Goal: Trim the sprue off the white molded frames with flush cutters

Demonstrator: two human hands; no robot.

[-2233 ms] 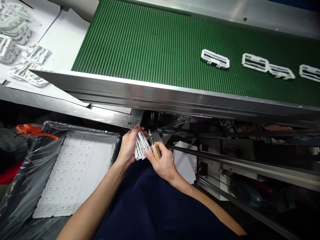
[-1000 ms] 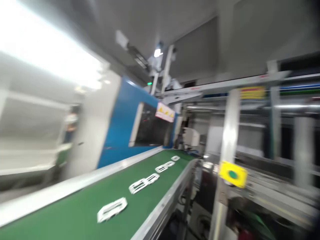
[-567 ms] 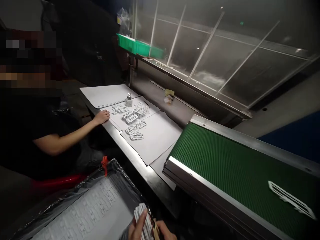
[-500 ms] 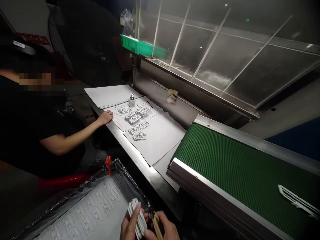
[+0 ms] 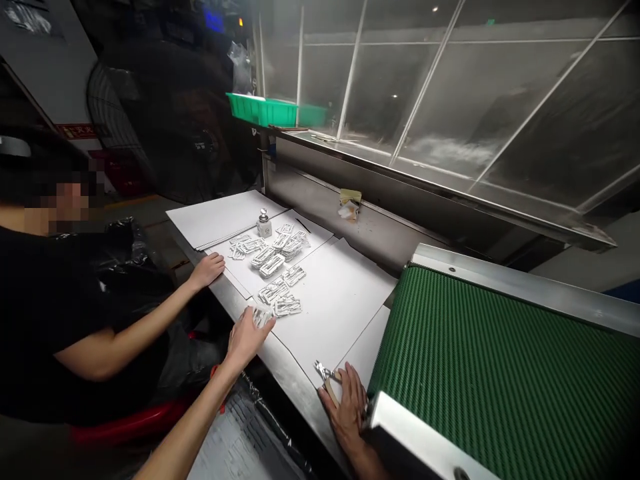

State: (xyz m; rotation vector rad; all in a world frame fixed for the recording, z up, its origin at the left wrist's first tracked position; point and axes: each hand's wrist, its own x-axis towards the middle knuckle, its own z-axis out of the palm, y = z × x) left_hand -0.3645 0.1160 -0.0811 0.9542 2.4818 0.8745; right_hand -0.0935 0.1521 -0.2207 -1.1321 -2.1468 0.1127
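My left hand (image 5: 244,339) is wrapped round a small stack of white plastic parts (image 5: 262,316) at the table's near edge. It is close to the piles of similar flat white parts (image 5: 273,291) on the paper. At the table's right end, beside the conveyor, my right hand (image 5: 349,407) has its thumb and fingers about the pale-handled nippers (image 5: 330,385). Their metal jaws point away to the left, over the white sheet (image 5: 320,317). A pump-top bottle (image 5: 264,225) stands behind the piles.
A co-worker (image 5: 65,300) sits at the left with one hand (image 5: 208,268) on the table edge. A green conveyor belt (image 5: 490,373) with metal side rails fills the right. Below my left arm is a bin lined with dark plastic (image 5: 260,400). A green tray (image 5: 263,110) sits at the back.
My hands have parted and moved forward from above the lined bin. The left carried the white parts to the table; the right brought the nippers beside the conveyor. My view has shifted.
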